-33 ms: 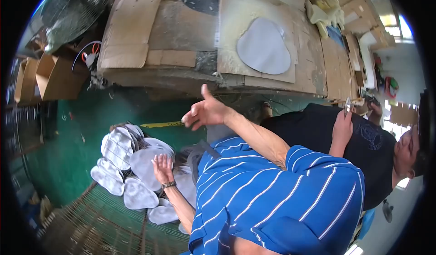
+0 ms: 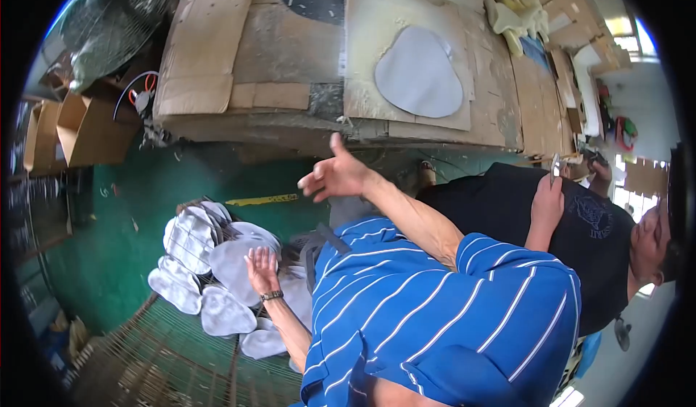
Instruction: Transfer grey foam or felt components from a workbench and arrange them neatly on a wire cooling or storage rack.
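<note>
My right hand (image 2: pixel 339 173) hangs in the air just off the front edge of the work table, its thumb up and fingers apart, with nothing in it. Lower and to the left, my left hand (image 2: pixel 262 270), with a dark band at its wrist, has its fingers stretched out. It overlaps a large rounded grey piece (image 2: pixel 230 258) in a pile; I cannot tell whether it touches. Several more flat, rounded, pale grey pieces (image 2: pixel 228 311) lie around it. A similar smooth grey piece (image 2: pixel 419 72) rests on a cardboard sheet (image 2: pixel 362 102) on the table.
The work table (image 2: pixel 283 51) is covered with cardboard. A wire rack (image 2: pixel 192 360) stands beneath the pile. A large fan (image 2: pixel 119 22) and open boxes (image 2: pixel 98 131) are at the left. To the right, a person in black (image 2: pixel 500 196) holds a small metallic object (image 2: pixel 556 167). Yellowish gloves (image 2: pixel 518 15) lie far right.
My right hand has shifted slightly to the right, still with fingers apart. The view has turned a little. My left hand and the grey pieces look otherwise the same.
</note>
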The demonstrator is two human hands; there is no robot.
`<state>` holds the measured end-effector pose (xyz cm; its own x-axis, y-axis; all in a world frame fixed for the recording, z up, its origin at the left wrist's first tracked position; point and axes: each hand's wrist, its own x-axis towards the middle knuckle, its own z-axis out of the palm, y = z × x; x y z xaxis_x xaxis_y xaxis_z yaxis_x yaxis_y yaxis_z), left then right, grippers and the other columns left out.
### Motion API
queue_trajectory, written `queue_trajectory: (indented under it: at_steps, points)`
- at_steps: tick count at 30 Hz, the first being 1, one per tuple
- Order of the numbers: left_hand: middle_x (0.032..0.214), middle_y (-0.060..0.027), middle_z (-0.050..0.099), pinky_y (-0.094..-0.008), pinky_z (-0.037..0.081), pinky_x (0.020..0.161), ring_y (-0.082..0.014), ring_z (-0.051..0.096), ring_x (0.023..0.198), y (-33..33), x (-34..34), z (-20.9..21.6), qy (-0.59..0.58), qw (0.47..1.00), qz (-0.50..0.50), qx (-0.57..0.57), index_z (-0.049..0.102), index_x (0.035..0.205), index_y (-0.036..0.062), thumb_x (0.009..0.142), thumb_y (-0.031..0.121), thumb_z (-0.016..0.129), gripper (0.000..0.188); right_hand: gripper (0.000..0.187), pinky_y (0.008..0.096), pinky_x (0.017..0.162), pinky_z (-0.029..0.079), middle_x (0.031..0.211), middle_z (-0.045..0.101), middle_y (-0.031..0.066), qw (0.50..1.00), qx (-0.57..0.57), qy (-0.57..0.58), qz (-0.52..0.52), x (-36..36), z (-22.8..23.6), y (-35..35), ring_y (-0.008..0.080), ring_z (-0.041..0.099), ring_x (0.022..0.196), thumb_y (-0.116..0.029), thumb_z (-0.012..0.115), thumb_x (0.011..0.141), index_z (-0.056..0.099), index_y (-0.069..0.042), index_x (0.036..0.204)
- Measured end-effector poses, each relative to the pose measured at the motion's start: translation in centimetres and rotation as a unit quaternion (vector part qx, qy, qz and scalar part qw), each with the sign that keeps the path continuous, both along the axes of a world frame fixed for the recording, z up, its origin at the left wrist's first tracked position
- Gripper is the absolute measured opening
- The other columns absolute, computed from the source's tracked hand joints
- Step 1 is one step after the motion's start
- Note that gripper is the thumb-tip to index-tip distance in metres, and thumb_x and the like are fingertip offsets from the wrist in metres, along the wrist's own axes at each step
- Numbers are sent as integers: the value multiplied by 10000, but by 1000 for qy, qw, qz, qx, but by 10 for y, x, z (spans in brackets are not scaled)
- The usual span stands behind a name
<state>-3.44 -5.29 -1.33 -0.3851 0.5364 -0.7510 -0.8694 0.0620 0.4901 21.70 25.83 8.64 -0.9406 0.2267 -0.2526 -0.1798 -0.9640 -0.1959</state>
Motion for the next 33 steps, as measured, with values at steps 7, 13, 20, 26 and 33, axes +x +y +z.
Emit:
queue_trajectory:
  at_steps: [7, 13, 20, 26, 33]
  points:
    - [1409, -136, 477, -517, 415, 1063, -328, 461, 1320, 60, 30, 11, -20, 995, -92, -41, 385, 1428, 48, 984, 396, 544, 587, 610, 482, 761, 563, 1069, 694, 199, 921, -117, -222, -298, 128, -96, 71, 341, 677, 936, -572, 360, 978, 671, -54, 1054]
    - [1450, -219, 410, -514, 420, 1049, -370, 465, 1308, 107, 47, 21, 6, 990, -138, -32, 331, 1459, 17, 982, 345, 539, 615, 524, 346, 673, 578, 1043, 686, 176, 904, -178, -170, -349, 176, -110, 117, 301, 666, 897, -393, 351, 989, 560, 55, 1162]
    - [1433, -233, 425, -505, 453, 1024, -376, 484, 1289, 113, 46, 15, 5, 984, -160, -72, 333, 1458, 18, 963, 339, 567, 635, 638, 292, 619, 545, 1250, 573, 199, 807, -302, 0, -507, 169, -106, 106, 262, 614, 927, -345, 305, 967, 304, 141, 1381]
    - [1455, -228, 405, -514, 472, 1003, -382, 485, 1288, 89, 26, -3, 6, 981, -174, -89, 326, 1465, 30, 952, 338, 578, 649, 653, 312, 630, 557, 1260, 574, 220, 758, -356, 5, -547, 169, -121, 105, 279, 614, 923, -367, 281, 985, 264, 135, 1402]
    - [1475, -236, 374, -537, 456, 1024, -394, 453, 1315, 33, 4, -18, -3, 989, -75, -126, 310, 1477, 44, 967, 311, 558, 627, 506, 365, 725, 593, 1098, 660, 235, 653, -345, -258, -623, 199, -77, 53, 320, 670, 939, -320, 342, 1000, 481, 66, 1297]
